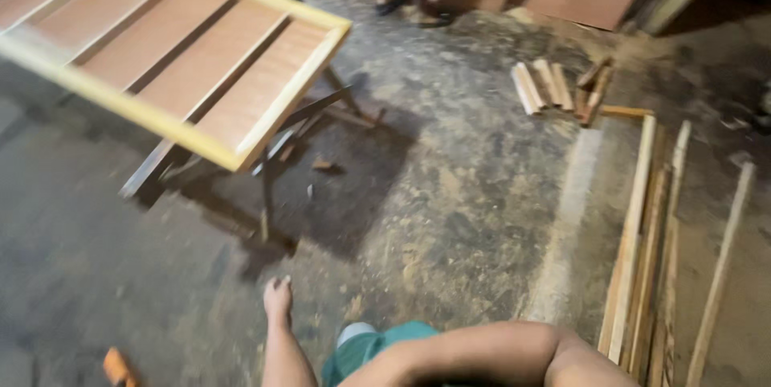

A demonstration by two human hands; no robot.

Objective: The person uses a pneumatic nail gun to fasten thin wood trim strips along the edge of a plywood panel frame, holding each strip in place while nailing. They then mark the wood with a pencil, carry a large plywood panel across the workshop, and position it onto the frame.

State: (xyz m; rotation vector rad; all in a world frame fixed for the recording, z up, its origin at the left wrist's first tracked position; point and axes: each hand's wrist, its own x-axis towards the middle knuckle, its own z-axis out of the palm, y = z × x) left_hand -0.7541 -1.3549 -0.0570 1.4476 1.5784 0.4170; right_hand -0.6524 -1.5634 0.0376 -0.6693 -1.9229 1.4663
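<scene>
Lying flat on a trestle (152, 170) at upper left, well apart from the slack, empty left hand (277, 297), the door (185, 58) is judged heavy, stiff and best gripped by its pale side rails; right hand unseen, state undeterminable.

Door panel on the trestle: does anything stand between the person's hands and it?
No hand shows. From the person's bare foot to the door panel there is only dusty floor; a small wood scrap lies beside the trestle legs.
</scene>
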